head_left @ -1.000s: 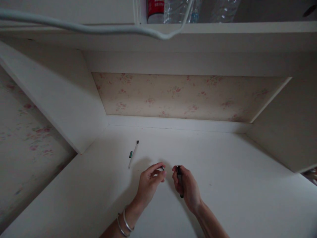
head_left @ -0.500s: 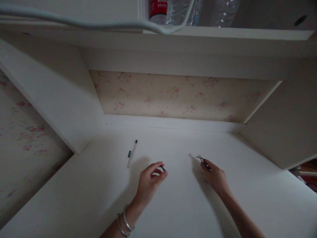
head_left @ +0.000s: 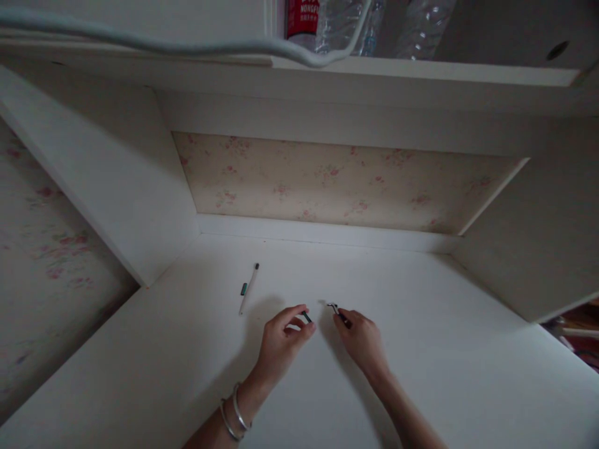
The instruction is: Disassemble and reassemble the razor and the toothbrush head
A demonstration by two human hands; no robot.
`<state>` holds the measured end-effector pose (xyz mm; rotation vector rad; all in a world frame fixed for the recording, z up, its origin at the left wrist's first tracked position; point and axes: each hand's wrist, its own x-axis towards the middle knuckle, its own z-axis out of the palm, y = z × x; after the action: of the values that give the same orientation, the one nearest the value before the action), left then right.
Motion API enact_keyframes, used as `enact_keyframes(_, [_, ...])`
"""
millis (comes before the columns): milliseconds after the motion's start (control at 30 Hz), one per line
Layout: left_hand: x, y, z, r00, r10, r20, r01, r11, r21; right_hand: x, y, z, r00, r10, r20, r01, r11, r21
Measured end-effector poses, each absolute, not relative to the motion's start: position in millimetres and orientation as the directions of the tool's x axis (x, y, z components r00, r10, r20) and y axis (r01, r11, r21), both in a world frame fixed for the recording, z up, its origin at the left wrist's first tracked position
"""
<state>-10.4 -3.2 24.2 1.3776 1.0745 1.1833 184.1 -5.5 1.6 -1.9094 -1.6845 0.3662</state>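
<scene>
My left hand (head_left: 283,337), with two bangles on its wrist, pinches a small dark stick-like piece (head_left: 306,317) between thumb and fingertips, above the white desk. Close by on the right, my right hand (head_left: 362,337) is closed round the dark handle of a small tool with a shiny metal head (head_left: 333,307). That head points left toward the small piece, with a gap between them. The tool's exact kind is too small to tell. Left of my hands lies a slim white pen-like stick (head_left: 249,290) with a black tip. A small green and black piece (head_left: 244,289) lies beside it.
The white desk (head_left: 299,399) is bounded by side panels (head_left: 107,181) and a flowered back wall (head_left: 327,181). Overhead, a shelf (head_left: 421,70) holds a red-labelled bottle (head_left: 302,19) and clear plastic bottles (head_left: 425,28). A pale cable (head_left: 187,48) hangs across its front.
My right hand has moved left with the metal-headed tool, bringing it near my left hand. My left hand stays almost still, still pinching the small dark piece.
</scene>
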Motion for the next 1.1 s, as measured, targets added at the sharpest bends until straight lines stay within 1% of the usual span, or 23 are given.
enact_keyframes(67, [-11.8,-3.0,24.7,0.123,0.986,0.114,0.021,-0.117,0.993,165.1,2.0,2.2,0.156,0.978,0.136,0.786,-0.04,-0.617])
enact_keyframes(133, [-13.9,-2.3,25.8,0.109,0.988,0.113,0.009,-0.114,0.993,154.7,9.5,1.5,0.155,0.981,0.116,0.774,-0.048,-0.631])
enact_keyframes(333, [-17.6,0.8,28.9,0.11,0.99,0.083,0.014,-0.085,0.996,147.2,17.2,1.8,0.172,0.983,0.066,0.793,-0.098,-0.601])
enact_keyframes(667, [-16.3,2.3,26.7,0.079,0.989,0.127,0.02,-0.129,0.991,141.8,10.5,-0.1,0.197,0.975,0.106,0.865,-0.122,-0.486])
enact_keyframes(767, [-16.9,3.3,25.0,0.059,0.988,0.146,0.065,-0.15,0.987,142.6,9.2,1.3,0.21,0.971,0.112,0.868,-0.133,-0.479])
enact_keyframes(833, [-17.6,3.9,24.3,0.039,0.984,0.176,0.121,-0.18,0.976,142.2,7.5,5.4,0.228,0.964,0.138,0.836,-0.121,-0.535])
enact_keyframes(900, [-18.2,4.2,23.9,0.024,0.974,0.224,0.18,-0.224,0.958,139.8,4.8,12.3,0.244,0.962,0.123,0.717,-0.094,-0.691])
enact_keyframes(967, [-18.5,4.3,23.3,0.02,0.961,0.275,0.224,-0.273,0.936,134.9,1.3,20.8,0.193,0.981,0.035,0.471,-0.061,-0.88])
enact_keyframes(1000, [-18.7,4.2,22.8,0.02,0.954,0.3,0.241,-0.296,0.925,131.8,-0.5,25.0,0.132,0.991,-0.012,0.327,-0.055,-0.943])
enact_keyframes(1067, [-19.0,3.9,21.0,0.032,0.94,0.339,0.273,-0.334,0.902,125.4,-3.6,31.9,0.0,0.998,-0.057,0.079,-0.057,-0.995])
enact_keyframes(1100, [-19.3,3.7,19.8,0.041,0.934,0.354,0.289,-0.35,0.891,122.7,-4.6,34.0,-0.043,0.997,-0.063,-0.002,-0.064,-0.998])
